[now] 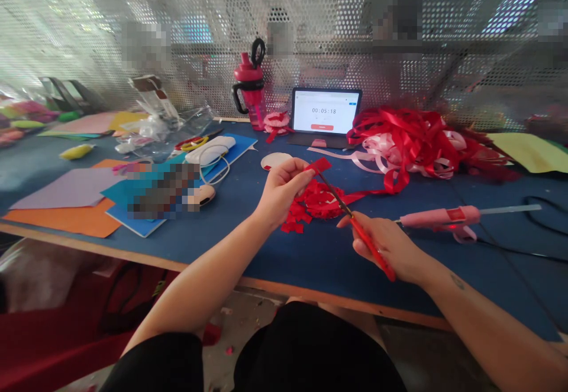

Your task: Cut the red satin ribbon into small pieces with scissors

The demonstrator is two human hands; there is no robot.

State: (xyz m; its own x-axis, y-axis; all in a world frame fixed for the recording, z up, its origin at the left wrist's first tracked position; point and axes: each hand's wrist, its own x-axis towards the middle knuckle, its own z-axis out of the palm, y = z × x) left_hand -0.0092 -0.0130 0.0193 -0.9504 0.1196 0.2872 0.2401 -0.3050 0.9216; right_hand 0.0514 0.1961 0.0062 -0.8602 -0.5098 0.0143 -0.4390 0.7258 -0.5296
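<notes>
Left hand (282, 191) pinching a red ribbon strip (320, 166), right hand (381, 244) closed round red-handled scissors (370, 249), blades on the strip — snipped red pieces (316, 200) heaped at 10 o'clock from the right hand, a large uncut ribbon tangle (410, 143) at 1 o'clock — pink glue gun (439, 217) unheld at 3.

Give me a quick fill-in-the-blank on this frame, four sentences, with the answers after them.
The right hand grips scissors with ____ handles. The left hand pinches a red ribbon strip held up to the scissors' ____. Cut red snippets lie on a ____ tabletop. A pink hot glue gun lies to the ____ of the right hand.

Answers: red; blades; blue; right.
</notes>
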